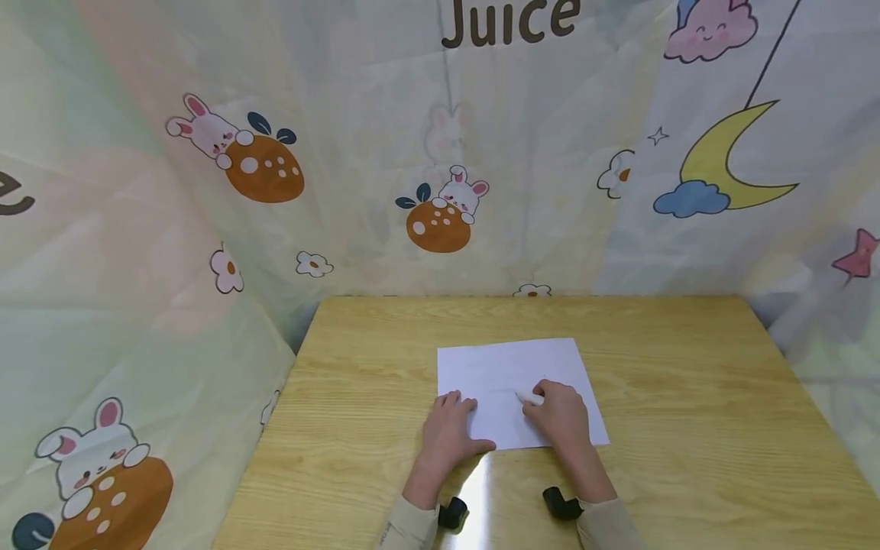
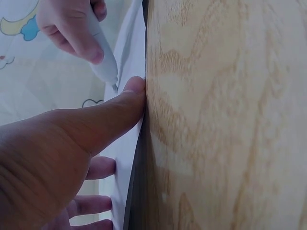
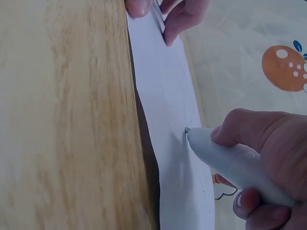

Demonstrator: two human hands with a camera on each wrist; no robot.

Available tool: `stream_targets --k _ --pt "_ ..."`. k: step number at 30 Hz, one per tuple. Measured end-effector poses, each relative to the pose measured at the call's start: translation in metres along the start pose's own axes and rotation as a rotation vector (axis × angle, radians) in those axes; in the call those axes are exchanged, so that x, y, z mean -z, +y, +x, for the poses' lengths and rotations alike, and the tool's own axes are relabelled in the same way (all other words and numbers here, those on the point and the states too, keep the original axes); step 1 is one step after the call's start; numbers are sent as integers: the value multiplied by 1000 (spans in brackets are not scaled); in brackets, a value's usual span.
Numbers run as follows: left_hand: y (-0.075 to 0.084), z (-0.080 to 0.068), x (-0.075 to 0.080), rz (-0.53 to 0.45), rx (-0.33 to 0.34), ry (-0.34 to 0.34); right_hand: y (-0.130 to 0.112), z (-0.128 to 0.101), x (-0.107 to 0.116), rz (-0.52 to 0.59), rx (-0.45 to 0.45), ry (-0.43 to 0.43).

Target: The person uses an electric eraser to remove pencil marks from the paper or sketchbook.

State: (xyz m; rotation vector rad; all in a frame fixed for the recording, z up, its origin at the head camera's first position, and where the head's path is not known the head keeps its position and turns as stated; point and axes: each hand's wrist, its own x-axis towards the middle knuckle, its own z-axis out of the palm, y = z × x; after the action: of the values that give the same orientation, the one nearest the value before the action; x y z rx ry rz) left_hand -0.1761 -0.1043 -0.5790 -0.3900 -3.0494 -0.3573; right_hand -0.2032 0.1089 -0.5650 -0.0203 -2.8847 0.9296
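The right hand [image 1: 562, 416] has its fingers [image 3: 249, 134] curled round a white pen [image 3: 230, 163], whose tip touches the sheet of paper [image 1: 509, 367]. In the head view the pen's long axis runs from the hand toward the left, tip leading, low over the sheet. The left hand [image 1: 450, 428] lies with fingers [image 2: 98, 167] straight and spread, pressing the sheet's near left corner; its thumb [image 2: 110, 115] rests at the near edge. The paper lies flat in the middle of the wooden tabletop [image 1: 687, 382], slightly skewed to its edges. Bare wood surrounds it on every side, widest to the right. A cartoon-printed curtain [image 1: 206, 229] closes the back and both sides.
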Motion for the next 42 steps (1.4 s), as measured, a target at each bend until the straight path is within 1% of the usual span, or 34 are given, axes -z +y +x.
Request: stream_targets --k 7,10,12,15,17,21,32,37,42 --pt "1 0 -5 0 7 -11 0 0 0 12 15 19" --pt "2 -2 -5 -11 7 -26 1 -2 0 3 -5 3" --pt "2 -3 -4 -12 10 -29 1 -2 -1 10 -4 -3" --pt "1 -3 -4 -3 13 -11 -1 -1 -3 17 22 1" --pt "1 -3 -3 -5 12 -7 -3 -1 -3 13 20 -2" --pt "1 -4 -2 -16 8 -16 -5 0 -2 1 4 -21" --pt "1 -3 -1 -8 19 -9 -9 1 1 -1 10 -39" --pt "1 -4 -2 -10 29 -34 -9 -1 1 4 5 -50" --pt "0 -3 -4 -3 35 -27 -12 2 1 5 29 -45"
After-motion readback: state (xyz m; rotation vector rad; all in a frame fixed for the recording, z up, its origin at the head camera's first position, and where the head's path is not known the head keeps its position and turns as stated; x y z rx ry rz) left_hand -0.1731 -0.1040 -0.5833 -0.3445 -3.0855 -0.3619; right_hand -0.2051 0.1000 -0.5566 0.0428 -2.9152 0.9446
